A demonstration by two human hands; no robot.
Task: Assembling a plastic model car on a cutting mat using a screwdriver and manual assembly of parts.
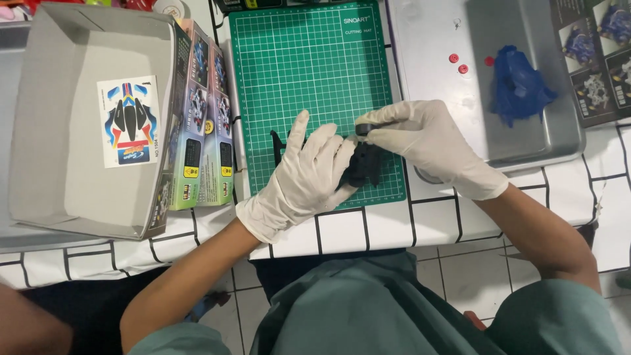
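Matt white rubber gloves cover my left hand (pixel 305 176) and right hand (pixel 427 141); between my fingertips, a matt black plastic chassis (pixel 363 165); beneath them, a smooth green cutting mat (pixel 289 79).

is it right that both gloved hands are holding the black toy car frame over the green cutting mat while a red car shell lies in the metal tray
Not quite. The head view shows the car shell in the metal tray is blue, not red. The rest holds: the left hand and right hand hold the black frame over the green cutting mat.
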